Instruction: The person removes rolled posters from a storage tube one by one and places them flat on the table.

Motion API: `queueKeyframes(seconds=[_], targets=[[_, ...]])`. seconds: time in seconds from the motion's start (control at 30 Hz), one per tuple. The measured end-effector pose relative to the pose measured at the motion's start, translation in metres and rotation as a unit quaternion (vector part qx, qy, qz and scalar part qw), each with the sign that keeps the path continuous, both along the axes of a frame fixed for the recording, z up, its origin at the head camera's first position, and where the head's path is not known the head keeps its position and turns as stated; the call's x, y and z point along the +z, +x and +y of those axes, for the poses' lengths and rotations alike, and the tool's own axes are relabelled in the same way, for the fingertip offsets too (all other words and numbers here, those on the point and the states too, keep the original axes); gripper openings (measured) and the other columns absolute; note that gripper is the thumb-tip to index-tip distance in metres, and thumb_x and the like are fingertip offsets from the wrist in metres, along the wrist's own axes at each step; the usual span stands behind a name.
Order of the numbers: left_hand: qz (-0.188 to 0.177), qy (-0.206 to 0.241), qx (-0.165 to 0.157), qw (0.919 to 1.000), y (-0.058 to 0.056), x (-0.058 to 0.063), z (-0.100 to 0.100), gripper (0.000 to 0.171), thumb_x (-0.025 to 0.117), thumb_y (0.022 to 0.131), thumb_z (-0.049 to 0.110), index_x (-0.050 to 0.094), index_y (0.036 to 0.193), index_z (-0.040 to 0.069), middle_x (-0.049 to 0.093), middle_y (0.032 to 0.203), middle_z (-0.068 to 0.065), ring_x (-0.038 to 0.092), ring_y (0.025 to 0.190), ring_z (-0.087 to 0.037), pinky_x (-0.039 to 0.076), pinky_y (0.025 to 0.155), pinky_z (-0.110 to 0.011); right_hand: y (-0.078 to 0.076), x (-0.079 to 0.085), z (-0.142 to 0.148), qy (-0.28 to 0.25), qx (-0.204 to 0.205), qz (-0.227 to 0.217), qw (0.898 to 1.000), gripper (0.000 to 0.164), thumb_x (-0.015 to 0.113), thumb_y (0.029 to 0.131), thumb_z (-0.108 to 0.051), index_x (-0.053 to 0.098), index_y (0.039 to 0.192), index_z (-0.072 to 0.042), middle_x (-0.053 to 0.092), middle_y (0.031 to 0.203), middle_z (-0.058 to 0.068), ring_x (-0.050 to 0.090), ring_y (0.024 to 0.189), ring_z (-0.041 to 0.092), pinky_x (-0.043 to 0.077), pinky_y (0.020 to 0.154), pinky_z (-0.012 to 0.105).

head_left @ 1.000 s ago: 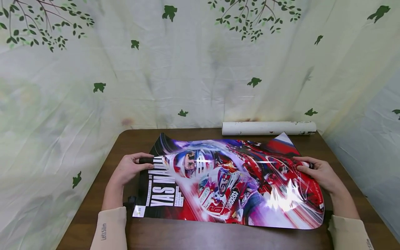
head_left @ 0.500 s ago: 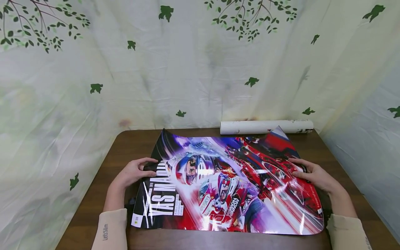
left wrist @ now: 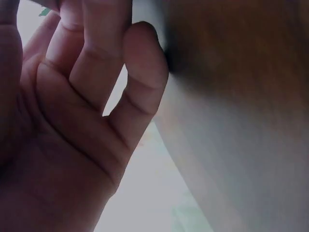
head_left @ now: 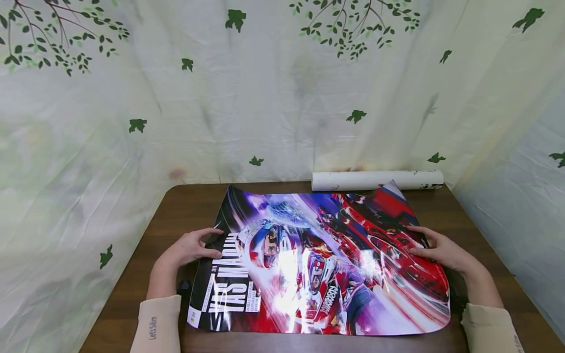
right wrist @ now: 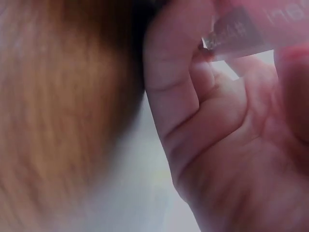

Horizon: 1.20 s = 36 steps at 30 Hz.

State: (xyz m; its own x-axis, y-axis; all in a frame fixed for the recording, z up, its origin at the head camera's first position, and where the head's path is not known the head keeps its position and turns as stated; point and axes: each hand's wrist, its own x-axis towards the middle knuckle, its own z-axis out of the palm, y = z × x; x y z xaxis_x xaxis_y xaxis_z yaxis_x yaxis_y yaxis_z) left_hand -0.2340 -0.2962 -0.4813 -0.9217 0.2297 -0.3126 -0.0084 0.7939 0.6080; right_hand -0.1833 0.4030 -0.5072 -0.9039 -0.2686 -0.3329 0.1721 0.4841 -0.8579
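A glossy poster (head_left: pixel 353 279) with racing drivers, red cars and white lettering on black lies spread over the table in the head view. Its far corners curl upward, and the near right corner bends. My left hand (head_left: pixel 187 247) pinches the left edge between thumb and fingers. On the opposite side my right hand (head_left: pixel 443 250) pinches the right edge, thumb on the printed face. The left wrist view shows the curled fingers of the left hand (left wrist: pixel 82 106) close over the table. In the right wrist view, a strip of the poster (right wrist: pixel 241 29) crosses behind the right hand's fingers.
A white rolled tube of paper (head_left: pixel 375 181) lies along the back edge of the brown wooden table (head_left: pixel 185 206). Behind it hangs a pale curtain (head_left: pixel 273 98) printed with leaves and branches. Both sleeves (head_left: pixel 156 323) are beige.
Both hands have come down toward the near side with the poster. The poster's bowed middle has flattened, and more of its upper part shows.
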Motion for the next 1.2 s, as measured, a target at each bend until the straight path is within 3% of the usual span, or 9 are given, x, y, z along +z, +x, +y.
queueKeyframes(seconds=[0.17,0.3,0.47,0.6,0.7,0.83,1.03,1.1,1.2], targets=[[-0.017,-0.022,0.010,0.9996,0.005,0.003,0.000,0.090,0.091,0.081,0.047,0.052,0.156,0.016,0.069,0.085,-0.009,0.064,0.058,-0.017,0.053,0.061,-0.032,0.001,0.005,-0.004,0.055,-0.004,0.021,0.998,0.085,0.069,0.103,-0.029,0.019,0.168,-0.005,0.071,0.109,0.018,0.075,0.085,0.024,0.065,0.074,0.037],[-0.022,-0.034,0.015,0.9991,0.007,0.003,-0.001,0.091,0.092,0.080,0.046,0.053,0.157,0.018,0.062,0.077,-0.010,0.055,0.052,-0.018,0.051,0.054,-0.033,0.002,0.010,-0.009,0.124,-0.020,0.048,0.991,0.087,0.074,0.100,-0.036,0.027,0.165,-0.004,0.064,0.096,0.012,0.066,0.078,0.021,0.059,0.066,0.034],[0.004,-0.046,0.008,0.9989,0.005,0.002,-0.004,0.089,0.093,0.078,0.048,0.057,0.154,0.018,0.067,0.106,-0.018,0.058,0.075,-0.021,0.049,0.067,-0.035,0.003,0.010,-0.011,0.164,-0.027,0.066,0.984,0.088,0.076,0.098,-0.037,0.030,0.163,-0.001,0.058,0.095,0.011,0.056,0.080,0.021,0.054,0.062,0.034],[0.014,-0.038,0.002,0.9992,0.004,0.004,-0.006,0.086,0.091,0.081,0.049,0.058,0.153,0.018,0.063,0.084,-0.009,0.055,0.073,-0.020,0.045,0.068,-0.032,0.004,0.010,-0.011,0.171,-0.030,0.066,0.983,0.090,0.077,0.097,-0.039,0.029,0.164,-0.003,0.058,0.098,0.012,0.054,0.083,0.023,0.053,0.064,0.034],[0.012,-0.019,0.000,0.9997,0.004,0.005,-0.006,0.083,0.090,0.083,0.046,0.057,0.154,0.018,0.044,0.061,0.002,0.045,0.058,-0.016,0.039,0.059,-0.031,0.004,0.011,-0.010,0.175,-0.030,0.065,0.982,0.091,0.076,0.097,-0.040,0.028,0.165,-0.004,0.058,0.099,0.012,0.054,0.083,0.023,0.052,0.064,0.034],[0.019,-0.016,-0.004,0.9997,0.004,0.006,-0.005,0.082,0.090,0.084,0.043,0.056,0.154,0.016,0.044,0.060,0.004,0.043,0.058,-0.015,0.036,0.057,-0.029,0.004,0.011,-0.009,0.181,-0.027,0.065,0.981,0.090,0.076,0.098,-0.040,0.028,0.165,-0.005,0.058,0.099,0.012,0.053,0.081,0.023,0.050,0.063,0.033],[0.001,0.009,-0.001,1.0000,0.004,0.004,-0.005,0.093,0.092,0.083,0.035,0.045,0.161,0.017,0.072,0.093,-0.009,0.066,0.077,-0.018,0.053,0.072,-0.034,0.005,0.011,-0.010,0.178,-0.028,0.067,0.981,0.089,0.075,0.098,-0.039,0.027,0.166,-0.007,0.059,0.099,0.012,0.053,0.075,0.022,0.050,0.059,0.034],[-0.003,0.024,-0.005,0.9997,0.004,0.004,-0.005,0.093,0.090,0.085,0.033,0.042,0.162,0.017,0.075,0.108,-0.014,0.071,0.087,-0.020,0.058,0.081,-0.038,0.005,0.011,-0.010,0.173,-0.029,0.065,0.982,0.089,0.075,0.098,-0.039,0.027,0.166,-0.007,0.060,0.100,0.012,0.054,0.074,0.022,0.050,0.058,0.034],[0.000,0.046,-0.014,0.9988,0.002,0.002,-0.006,0.090,0.088,0.087,0.028,0.040,0.162,0.016,0.075,0.110,-0.017,0.073,0.090,-0.022,0.060,0.083,-0.039,0.005,0.012,-0.012,0.164,-0.026,0.061,0.984,0.088,0.076,0.098,-0.037,0.027,0.166,-0.007,0.062,0.100,0.012,0.055,0.072,0.021,0.050,0.057,0.034]])
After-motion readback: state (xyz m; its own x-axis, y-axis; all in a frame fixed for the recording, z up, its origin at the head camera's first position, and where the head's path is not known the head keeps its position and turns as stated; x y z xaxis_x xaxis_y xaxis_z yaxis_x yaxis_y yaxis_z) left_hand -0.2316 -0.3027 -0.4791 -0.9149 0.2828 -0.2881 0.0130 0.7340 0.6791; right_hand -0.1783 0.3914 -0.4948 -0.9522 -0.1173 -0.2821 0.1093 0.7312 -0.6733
